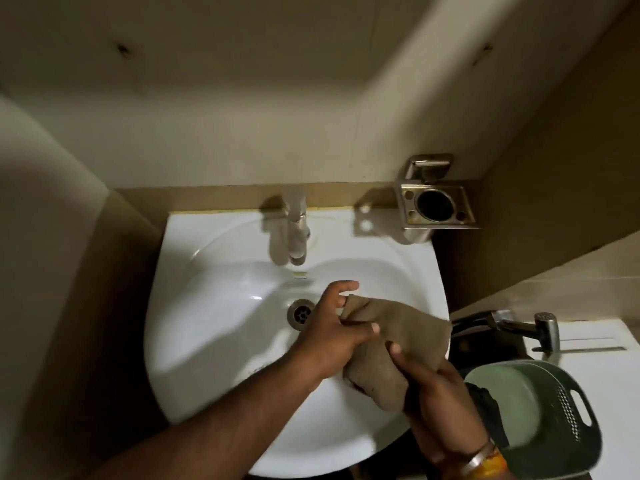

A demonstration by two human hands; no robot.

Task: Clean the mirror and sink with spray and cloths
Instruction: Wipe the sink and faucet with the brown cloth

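A white round sink (214, 327) fills the middle of the view, with a chrome tap (294, 230) at its back and a metal drain (302, 313) in the basin. Over the right half of the basin hangs a crumpled brown cloth (401, 337). My left hand (332, 330) pinches the cloth's upper left part between thumb and fingers. My right hand (436, 386) grips its lower right part, thumb on top. No spray bottle or mirror is in view.
A metal wall holder (436, 206) with a round opening hangs right of the tap. A green plastic basket (540, 414) sits at the lower right, beside a metal hand sprayer (543, 327) on a white surface. Beige walls close in on the left and right.
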